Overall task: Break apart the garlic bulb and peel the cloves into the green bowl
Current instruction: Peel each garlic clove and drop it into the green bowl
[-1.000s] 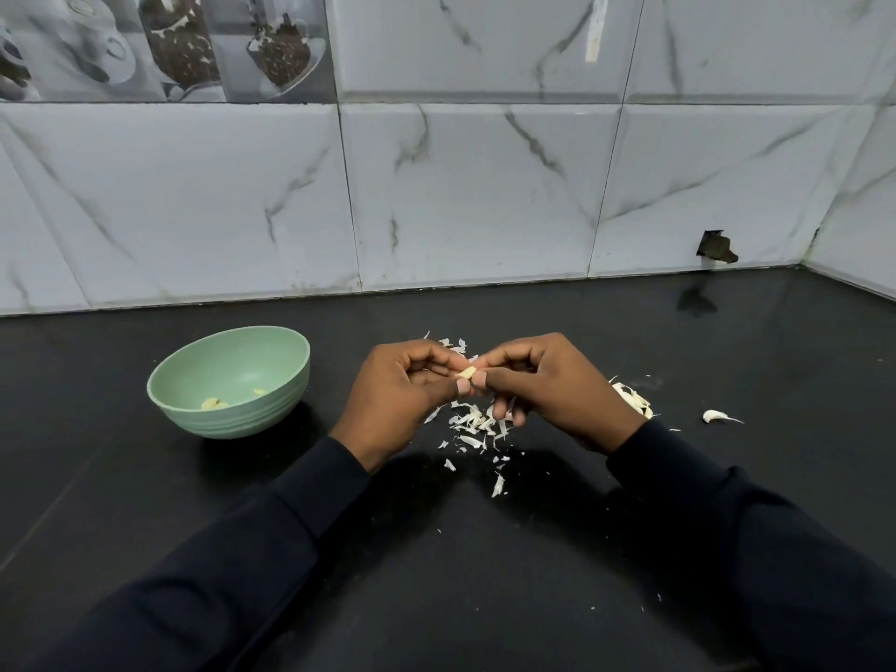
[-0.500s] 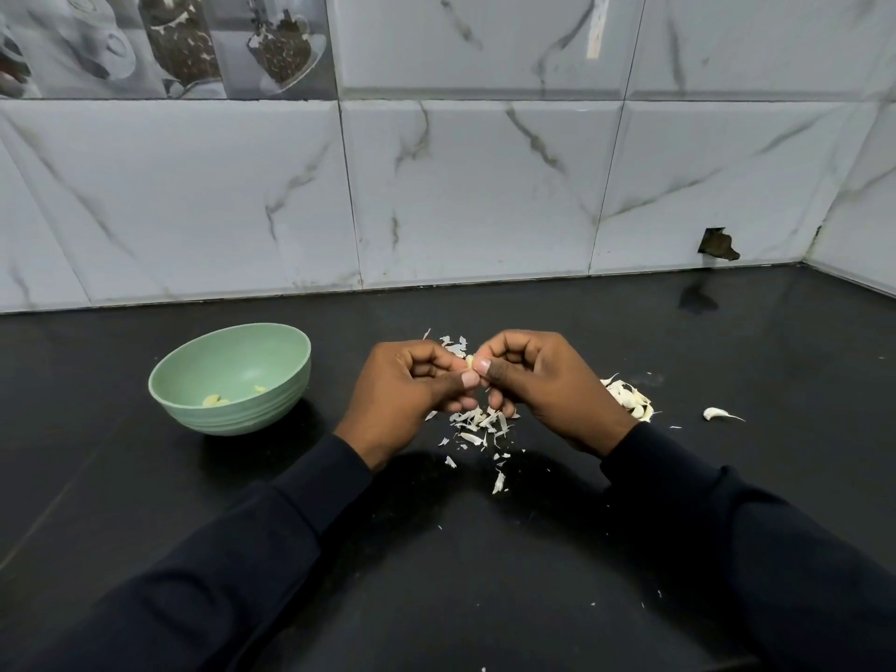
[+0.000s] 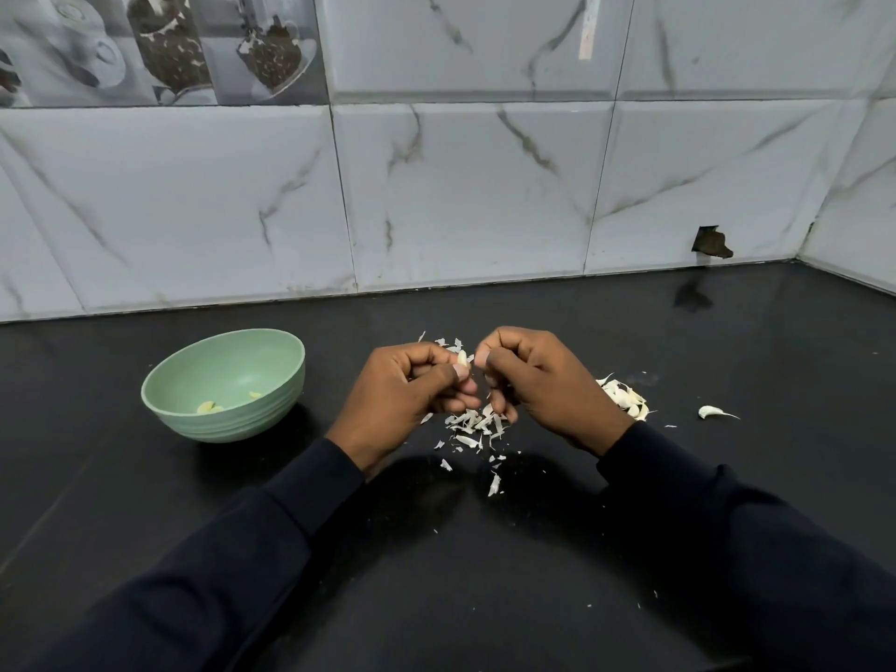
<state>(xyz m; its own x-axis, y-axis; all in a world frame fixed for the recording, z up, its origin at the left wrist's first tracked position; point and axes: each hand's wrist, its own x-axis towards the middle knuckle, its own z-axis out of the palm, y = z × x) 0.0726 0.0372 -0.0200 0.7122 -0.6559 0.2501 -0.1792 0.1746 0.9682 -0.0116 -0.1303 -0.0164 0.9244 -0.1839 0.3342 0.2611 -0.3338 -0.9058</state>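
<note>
Pinching a small garlic clove (image 3: 463, 357) between thumb and forefinger, the left hand (image 3: 412, 388) holds it above the black table (image 3: 727, 341) at centre frame. The right hand (image 3: 545, 380) shows a curled grip, its fingertips just beside the clove (whether they nip a bit of skin, I cannot tell). Beneath them, peel scraps (image 3: 472, 424) litter the table. The green bowl (image 3: 232, 426) sits left of the hands with peeled cloves (image 3: 209, 406) inside. A pile of cloves (image 3: 625, 397) lies behind the right wrist, and a lone clove (image 3: 710, 412) lies further right.
</note>
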